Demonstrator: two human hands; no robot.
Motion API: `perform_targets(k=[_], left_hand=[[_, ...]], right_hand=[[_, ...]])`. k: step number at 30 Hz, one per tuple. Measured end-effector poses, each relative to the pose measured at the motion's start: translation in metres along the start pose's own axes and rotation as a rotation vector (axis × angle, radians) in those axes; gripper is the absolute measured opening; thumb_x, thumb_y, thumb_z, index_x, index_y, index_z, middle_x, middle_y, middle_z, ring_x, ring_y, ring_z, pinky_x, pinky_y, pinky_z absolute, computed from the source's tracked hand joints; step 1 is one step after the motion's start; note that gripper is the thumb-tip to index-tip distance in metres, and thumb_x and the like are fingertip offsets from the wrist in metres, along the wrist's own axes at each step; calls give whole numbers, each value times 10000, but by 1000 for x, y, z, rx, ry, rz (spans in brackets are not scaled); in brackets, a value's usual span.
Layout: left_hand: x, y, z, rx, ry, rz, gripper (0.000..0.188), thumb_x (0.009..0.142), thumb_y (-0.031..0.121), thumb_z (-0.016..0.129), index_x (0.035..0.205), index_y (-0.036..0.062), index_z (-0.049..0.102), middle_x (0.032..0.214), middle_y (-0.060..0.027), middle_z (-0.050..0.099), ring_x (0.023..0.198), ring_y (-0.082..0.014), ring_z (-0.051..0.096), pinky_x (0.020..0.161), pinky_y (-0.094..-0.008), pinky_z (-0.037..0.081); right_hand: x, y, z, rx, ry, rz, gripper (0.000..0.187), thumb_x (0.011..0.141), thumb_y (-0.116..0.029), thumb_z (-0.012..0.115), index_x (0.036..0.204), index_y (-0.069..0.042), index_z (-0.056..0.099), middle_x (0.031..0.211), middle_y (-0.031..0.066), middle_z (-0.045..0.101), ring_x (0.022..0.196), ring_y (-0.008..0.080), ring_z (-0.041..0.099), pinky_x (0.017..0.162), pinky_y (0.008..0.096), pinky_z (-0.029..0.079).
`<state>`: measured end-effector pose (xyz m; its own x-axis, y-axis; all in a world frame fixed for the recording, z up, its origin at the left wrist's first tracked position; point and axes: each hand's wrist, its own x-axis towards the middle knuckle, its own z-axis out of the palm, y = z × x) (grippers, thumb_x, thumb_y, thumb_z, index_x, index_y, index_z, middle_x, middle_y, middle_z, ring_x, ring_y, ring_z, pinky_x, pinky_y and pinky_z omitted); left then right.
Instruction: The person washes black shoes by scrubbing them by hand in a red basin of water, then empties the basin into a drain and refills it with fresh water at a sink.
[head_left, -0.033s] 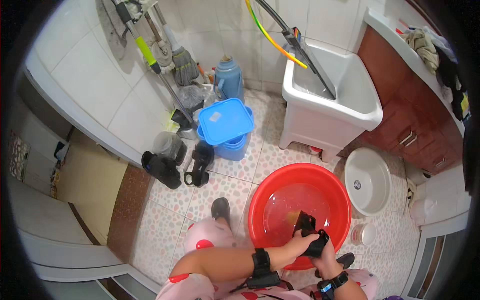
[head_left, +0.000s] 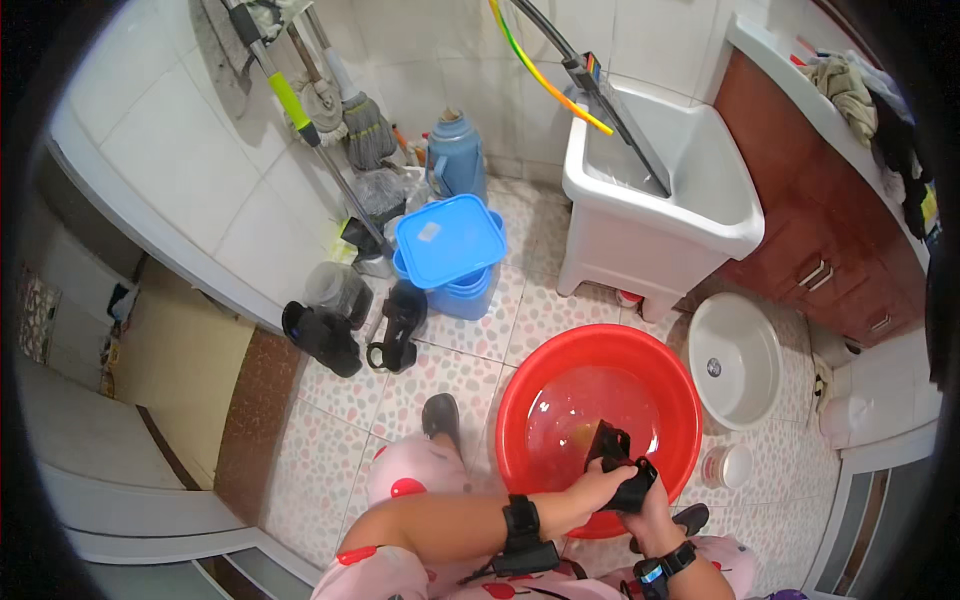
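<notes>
Over the near side of a red basin [head_left: 515, 400] holding shallow water, both my hands grip a black sandal [head_left: 632, 490] with straps. My left hand [head_left: 597, 487] reaches in from the left, its fingers closed on the sandal's side. On the right, my right hand [head_left: 655, 515] holds it from below and behind, with some fingers hidden. The sandal's far end tilts over the water. Something yellowish [head_left: 583, 432] shows beside that end, too unclear to name.
Right of the basin are a pale round basin [head_left: 765, 370] and a small white tub [head_left: 737, 467]. A white sink [head_left: 640, 255] stands behind. Black footwear [head_left: 325, 340], a blue lidded bucket [head_left: 462, 300], a blue thermos [head_left: 458, 160] and mops [head_left: 370, 135] stand left.
</notes>
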<state>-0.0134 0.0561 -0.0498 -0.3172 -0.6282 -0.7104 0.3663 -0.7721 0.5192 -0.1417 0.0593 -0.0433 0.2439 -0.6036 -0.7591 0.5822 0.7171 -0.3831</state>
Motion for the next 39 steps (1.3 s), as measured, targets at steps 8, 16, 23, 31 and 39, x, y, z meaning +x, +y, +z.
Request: perform_targets(k=[8,16,23,31,39], left_hand=[[-12,7,5,19,27,6,619,824,340,627,1287,-9,412,1176,-126,546,1053,-198,527,906,-306,406],[-10,5,3,-24,23,60,502,849,261,614,1240,2,434,1145,-116,559,1043,-203,553,894,-326,442],[-19,13,3,-55,28,-26,529,858,243,610,1279,13,387,1154,-117,548,1031,-200,564,884,-318,455],[-31,25,11,-71,-22,24,584,855,171,606,1325,-14,314,1172,-136,518,1065,-198,540,911,-306,442],[-33,26,1,209,-48,119,674,705,119,682,1276,-28,355,1092,-128,532,1001,-196,545,863,-302,459]], right_hand=[[-1,1,1,4,36,8,394,937,-342,407,1166,-52,541,1077,115,624,950,243,622,840,389,505],[6,3,-2,16,47,-13,379,938,-342,426,1130,-42,557,1045,111,639,918,250,631,836,393,505],[-1,-3,7,4,83,-2,372,945,-354,407,1114,-64,566,1045,95,635,923,230,622,821,380,500],[-2,-31,5,-14,80,15,453,912,-448,477,1081,-41,584,1022,131,639,916,244,623,825,370,499],[-9,-47,19,-138,-37,15,537,883,-432,561,1251,-48,483,1165,127,578,1060,251,565,932,399,446]])
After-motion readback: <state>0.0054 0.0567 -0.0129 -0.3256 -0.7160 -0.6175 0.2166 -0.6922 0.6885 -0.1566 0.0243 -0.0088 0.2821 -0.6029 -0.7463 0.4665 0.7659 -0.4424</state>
